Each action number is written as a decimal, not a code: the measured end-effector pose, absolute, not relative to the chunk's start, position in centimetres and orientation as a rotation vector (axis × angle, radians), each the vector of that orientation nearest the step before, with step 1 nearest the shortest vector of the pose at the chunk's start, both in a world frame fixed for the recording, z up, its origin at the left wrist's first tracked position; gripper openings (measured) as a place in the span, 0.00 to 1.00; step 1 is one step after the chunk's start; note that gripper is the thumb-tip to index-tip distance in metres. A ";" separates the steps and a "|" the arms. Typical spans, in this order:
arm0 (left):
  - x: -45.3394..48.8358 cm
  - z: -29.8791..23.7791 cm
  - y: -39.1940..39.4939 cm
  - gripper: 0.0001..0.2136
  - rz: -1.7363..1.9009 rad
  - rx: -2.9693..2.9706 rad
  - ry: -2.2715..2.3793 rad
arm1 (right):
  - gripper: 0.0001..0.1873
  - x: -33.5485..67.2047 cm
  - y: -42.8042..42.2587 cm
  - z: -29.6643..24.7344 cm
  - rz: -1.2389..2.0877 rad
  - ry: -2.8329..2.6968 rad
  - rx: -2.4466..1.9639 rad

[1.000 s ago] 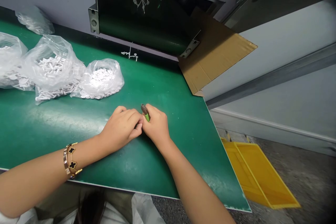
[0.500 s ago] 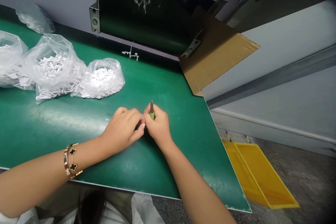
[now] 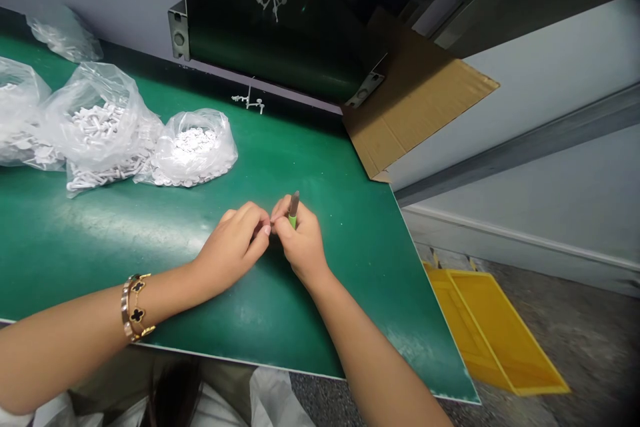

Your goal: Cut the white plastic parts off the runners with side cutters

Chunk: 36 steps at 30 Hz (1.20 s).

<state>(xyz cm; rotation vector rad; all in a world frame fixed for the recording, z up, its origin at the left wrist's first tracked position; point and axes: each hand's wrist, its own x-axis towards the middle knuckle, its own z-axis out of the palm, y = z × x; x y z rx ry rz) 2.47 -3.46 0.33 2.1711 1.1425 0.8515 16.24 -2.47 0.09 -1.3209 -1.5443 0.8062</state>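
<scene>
The right grip [image 3: 303, 240] is clenched around a slim green tool [image 3: 293, 211], its grey tip standing up out of the fingers. The tool looks light, stiff and smooth, so it may slip unless held firmly on the green barrel just below the tip. The left grip [image 3: 233, 240] sits just beside it with its fingers curled in, the fingertips [image 3: 266, 230] touching the right grip; the fingers hide whether they pinch something small, so I cannot tell. A gold bracelet [image 3: 134, 307] circles the left wrist. Both grips rest over a green table [image 3: 320, 320]. Beyond them, a small white plastic sprue [image 3: 249, 103] lies near the table's far edge. To the left of the grips, a plastic bag of white discs [image 3: 193, 150] touches a bag of white moulded parts [image 3: 97, 137], with another bag [image 3: 17, 120] past it. Farther out, a cardboard sheet [image 3: 415, 107] juts from the table's far corner, a dark green panel [image 3: 260, 27] stands above the table, and a yellow tray [image 3: 493, 333] lies on the floor [image 3: 575, 333] well to the right.
</scene>
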 end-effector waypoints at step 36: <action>1.3 -0.6 0.7 0.06 1.262 1.985 1.392 | 0.21 10.9 24.9 -2.4 0.243 -1.943 -1.480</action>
